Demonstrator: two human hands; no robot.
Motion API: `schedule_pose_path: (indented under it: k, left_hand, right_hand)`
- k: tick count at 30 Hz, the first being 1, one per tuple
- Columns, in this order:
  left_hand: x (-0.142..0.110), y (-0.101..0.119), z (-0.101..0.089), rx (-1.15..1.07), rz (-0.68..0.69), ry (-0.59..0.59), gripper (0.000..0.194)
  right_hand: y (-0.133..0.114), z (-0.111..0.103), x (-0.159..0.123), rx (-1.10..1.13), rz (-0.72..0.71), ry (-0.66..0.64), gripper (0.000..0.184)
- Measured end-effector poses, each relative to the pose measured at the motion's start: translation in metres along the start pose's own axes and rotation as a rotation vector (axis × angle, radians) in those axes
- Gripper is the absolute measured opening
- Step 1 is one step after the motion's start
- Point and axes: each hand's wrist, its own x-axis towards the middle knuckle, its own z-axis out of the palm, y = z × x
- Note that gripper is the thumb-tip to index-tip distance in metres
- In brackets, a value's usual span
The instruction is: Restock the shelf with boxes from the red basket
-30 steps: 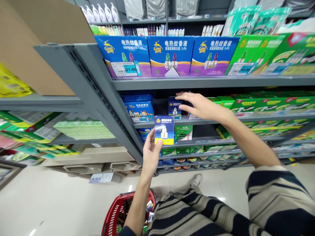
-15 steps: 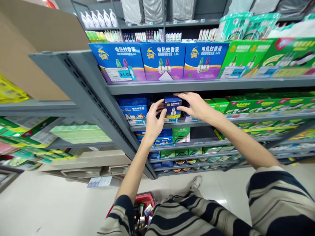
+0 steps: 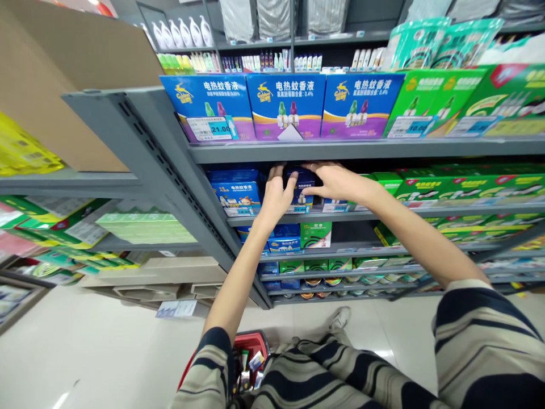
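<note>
A grey store shelf (image 3: 340,150) spans the aisle, a red basket (image 3: 251,342) at six o'clock and large blue boxes (image 3: 284,108) at twelve. One tier down, a person's half-open right hand (image 3: 334,182) and left hand (image 3: 279,196) flank, at three and eight o'clock, a small navy box (image 3: 304,182) standing on the shelf; whether either grips it cannot be told.

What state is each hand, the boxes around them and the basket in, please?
Small blue box: upright on the shelf, between the hands
Left hand: open, at the box's left
Right hand: at the box's right, grip unclear
Blue-and-purple boxes: upright, side by side
Red basket: on the floor, holding items
</note>
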Motion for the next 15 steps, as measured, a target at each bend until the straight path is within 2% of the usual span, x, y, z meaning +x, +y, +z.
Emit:
schedule_pose_path:
  k: [2, 4, 6, 8, 10, 15]
  left_hand:
    - [0.008, -0.001, 0.005, -0.041, -0.069, -0.102, 0.077]
    - [0.01, -0.001, 0.01, -0.072, -0.112, -0.171, 0.08]
    - [0.009, -0.001, 0.013, -0.073, -0.099, -0.173, 0.079]
    - [0.005, 0.003, 0.017, -0.053, -0.078, -0.14, 0.074]
    - [0.003, 0.01, 0.022, -0.036, -0.077, -0.137, 0.067]
    - [0.001, 0.031, 0.031, -0.002, -0.127, -0.25, 0.062]
  right_hand:
    - [0.009, -0.009, 0.007, 0.104, -0.001, -0.027, 0.08]
    - [0.015, -0.019, 0.009, 0.165, 0.015, -0.053, 0.071]
    - [0.018, -0.028, 0.007, 0.205, 0.046, -0.059, 0.059]
    - [0.019, -0.032, 0.0, 0.213, 0.079, -0.038, 0.055]
    - [0.02, -0.032, -0.008, 0.175, 0.122, -0.007, 0.058]
    - [0.031, -0.022, -0.022, 0.043, 0.24, 0.018, 0.065]
